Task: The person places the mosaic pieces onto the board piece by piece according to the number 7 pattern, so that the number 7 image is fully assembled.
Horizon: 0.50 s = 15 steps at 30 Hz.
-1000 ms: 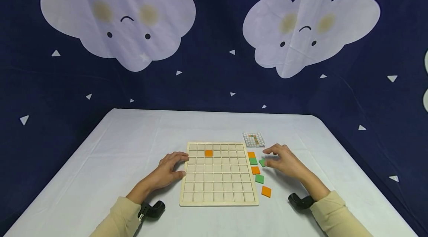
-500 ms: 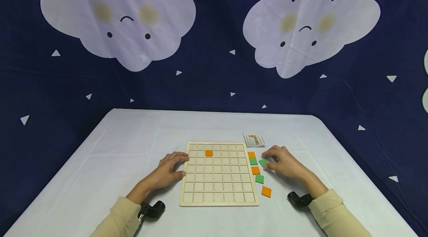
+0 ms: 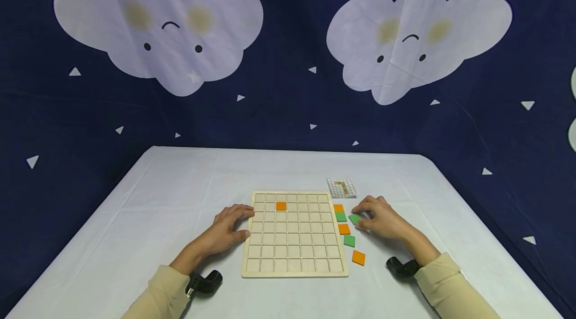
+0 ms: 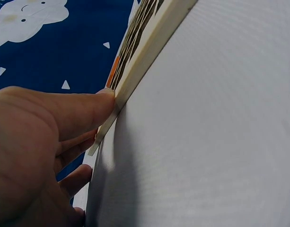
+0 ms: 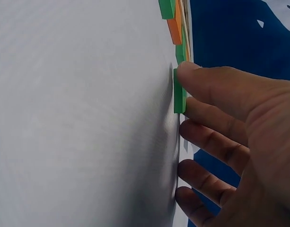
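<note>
In the head view, a wooden grid board [image 3: 294, 234] lies on the white table with one orange tile [image 3: 281, 206] in a cell of its second row from the far edge. My left hand [image 3: 225, 230] rests at the board's left edge, thumb and fingertips against the rim, fingers loosely spread. To the right of the board, my right hand [image 3: 384, 219] pinches a green tile [image 3: 354, 218] between thumb and index finger. The right wrist view shows this green tile [image 5: 179, 92] low at the table surface, the thumb on one side; the other fingers trail behind.
A small pattern card [image 3: 342, 188] with a printed grid lies beyond the board's right corner. Along the board's right side lie several loose tiles, among them an orange tile [image 3: 344, 229], a green tile [image 3: 349, 241] and a nearer orange tile [image 3: 358, 258].
My right thumb and index finger have closed in on the green tile, and the hand has shifted slightly left. The left hand and the board have stayed still.
</note>
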Each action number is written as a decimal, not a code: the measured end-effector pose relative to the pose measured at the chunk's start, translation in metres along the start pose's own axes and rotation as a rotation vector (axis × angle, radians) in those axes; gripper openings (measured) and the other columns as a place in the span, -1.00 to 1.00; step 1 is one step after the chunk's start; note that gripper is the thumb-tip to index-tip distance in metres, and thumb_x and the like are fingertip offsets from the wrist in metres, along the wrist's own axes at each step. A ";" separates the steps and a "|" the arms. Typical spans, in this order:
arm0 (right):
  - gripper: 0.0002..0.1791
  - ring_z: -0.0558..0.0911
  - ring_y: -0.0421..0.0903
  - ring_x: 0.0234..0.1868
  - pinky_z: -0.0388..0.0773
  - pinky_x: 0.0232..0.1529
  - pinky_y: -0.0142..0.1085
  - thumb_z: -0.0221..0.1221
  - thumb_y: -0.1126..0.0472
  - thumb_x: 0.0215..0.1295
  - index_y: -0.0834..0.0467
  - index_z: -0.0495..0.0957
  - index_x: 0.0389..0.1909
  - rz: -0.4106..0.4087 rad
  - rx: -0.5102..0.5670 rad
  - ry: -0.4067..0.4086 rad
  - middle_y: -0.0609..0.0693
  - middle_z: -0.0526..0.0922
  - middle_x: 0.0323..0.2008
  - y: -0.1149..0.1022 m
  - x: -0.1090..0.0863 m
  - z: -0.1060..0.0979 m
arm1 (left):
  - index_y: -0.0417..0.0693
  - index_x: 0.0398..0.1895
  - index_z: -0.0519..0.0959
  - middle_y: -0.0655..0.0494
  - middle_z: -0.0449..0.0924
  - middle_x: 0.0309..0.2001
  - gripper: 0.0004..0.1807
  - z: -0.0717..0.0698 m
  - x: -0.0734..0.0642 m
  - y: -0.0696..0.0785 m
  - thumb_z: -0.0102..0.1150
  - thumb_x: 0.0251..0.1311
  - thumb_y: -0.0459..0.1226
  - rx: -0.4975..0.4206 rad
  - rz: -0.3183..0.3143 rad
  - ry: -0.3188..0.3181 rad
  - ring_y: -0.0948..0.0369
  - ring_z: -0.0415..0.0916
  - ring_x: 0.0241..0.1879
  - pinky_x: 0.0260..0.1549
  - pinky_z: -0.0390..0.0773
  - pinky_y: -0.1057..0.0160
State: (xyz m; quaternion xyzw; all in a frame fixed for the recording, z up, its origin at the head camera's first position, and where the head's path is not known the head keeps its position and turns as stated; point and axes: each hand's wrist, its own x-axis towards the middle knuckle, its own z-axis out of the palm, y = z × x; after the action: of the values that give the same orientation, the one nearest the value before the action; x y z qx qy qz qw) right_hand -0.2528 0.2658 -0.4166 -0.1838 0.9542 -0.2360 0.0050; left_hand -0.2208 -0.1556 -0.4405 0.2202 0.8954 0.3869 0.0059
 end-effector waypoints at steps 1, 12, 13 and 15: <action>-0.68 0.36 -0.10 -0.10 0.33 -0.09 -0.21 0.35 0.12 0.01 0.04 0.65 -0.15 0.000 -0.003 0.002 -0.04 0.57 -0.09 0.000 0.000 0.000 | -0.11 0.12 0.47 -0.03 0.37 0.26 -0.54 0.000 0.000 0.000 0.24 0.09 -0.33 0.000 -0.002 0.001 -0.12 0.14 0.35 0.29 -0.11 -0.26; -0.70 0.35 -0.11 -0.11 0.31 -0.09 -0.22 0.36 0.11 0.00 0.02 0.65 -0.19 0.029 -0.010 0.007 -0.07 0.58 -0.10 0.005 -0.001 0.002 | -0.09 0.11 0.48 -0.01 0.37 0.27 -0.54 0.001 0.001 -0.001 0.24 0.09 -0.32 0.001 -0.016 0.004 -0.10 0.15 0.34 0.29 -0.08 -0.23; -0.71 0.35 -0.11 -0.11 0.32 -0.09 -0.22 0.36 0.12 0.00 0.02 0.65 -0.19 0.036 -0.009 0.006 -0.07 0.58 -0.10 0.005 -0.001 0.002 | -0.09 0.11 0.48 -0.01 0.37 0.27 -0.54 0.001 0.001 -0.001 0.24 0.09 -0.32 -0.001 -0.017 0.002 -0.10 0.15 0.34 0.30 -0.09 -0.23; -0.71 0.35 -0.11 -0.11 0.33 -0.08 -0.21 0.35 0.12 0.00 0.03 0.65 -0.20 0.047 -0.010 0.006 -0.07 0.59 -0.10 0.005 -0.001 0.001 | -0.10 0.11 0.47 -0.02 0.37 0.27 -0.54 0.000 0.001 -0.001 0.24 0.09 -0.32 -0.002 -0.018 0.001 -0.11 0.14 0.34 0.30 -0.09 -0.23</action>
State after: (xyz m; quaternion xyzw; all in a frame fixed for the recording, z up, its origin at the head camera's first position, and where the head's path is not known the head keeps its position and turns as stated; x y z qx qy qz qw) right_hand -0.2538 0.2693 -0.4200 -0.1607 0.9594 -0.2316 0.0069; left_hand -0.2218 -0.1553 -0.4411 0.2120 0.8969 0.3880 0.0090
